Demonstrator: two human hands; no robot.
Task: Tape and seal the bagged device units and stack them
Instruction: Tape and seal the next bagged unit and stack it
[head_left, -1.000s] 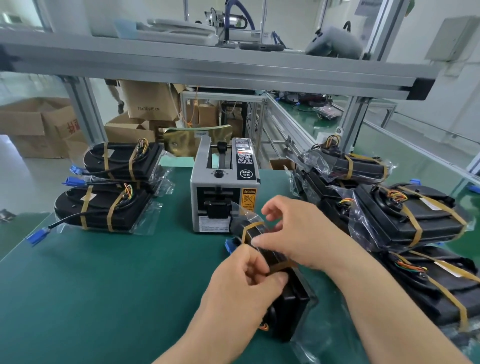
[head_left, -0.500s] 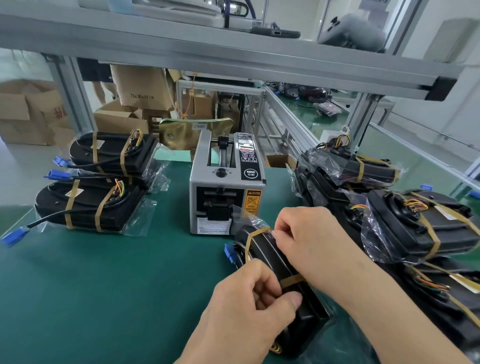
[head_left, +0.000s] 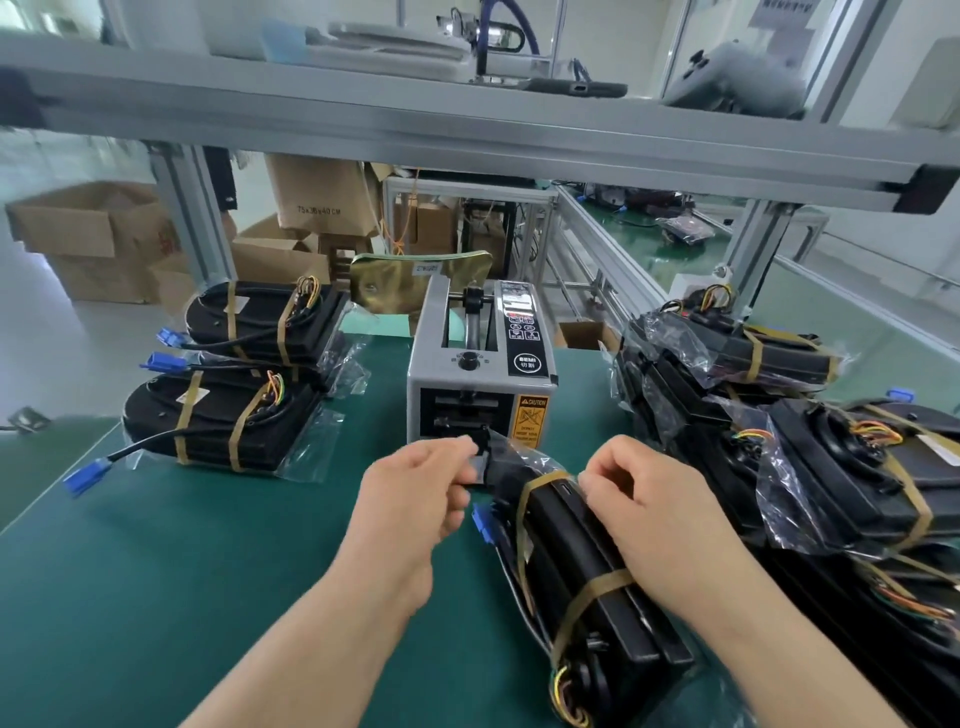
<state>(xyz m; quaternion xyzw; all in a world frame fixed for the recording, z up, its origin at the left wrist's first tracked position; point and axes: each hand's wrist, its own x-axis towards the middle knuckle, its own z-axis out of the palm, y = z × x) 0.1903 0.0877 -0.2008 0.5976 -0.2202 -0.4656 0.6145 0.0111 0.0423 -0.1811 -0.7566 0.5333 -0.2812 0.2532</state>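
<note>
On the green bench mat (head_left: 156, 597), a bagged unit (head_left: 587, 587) stands on edge near the centre, its clear bag holding a black device bound by two tan tape bands. The right hand (head_left: 644, 504) curls its fingers over the top edge. The left hand (head_left: 415, 488) pinches the bag's loose far end, just before the tape dispenser (head_left: 478, 384). A stack of taped units (head_left: 234, 405) sits at the left, and a pile of bagged units (head_left: 810, 467) at the right.

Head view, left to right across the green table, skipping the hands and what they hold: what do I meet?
stacked taped units → tape dispenser → pile of bagged units
</note>
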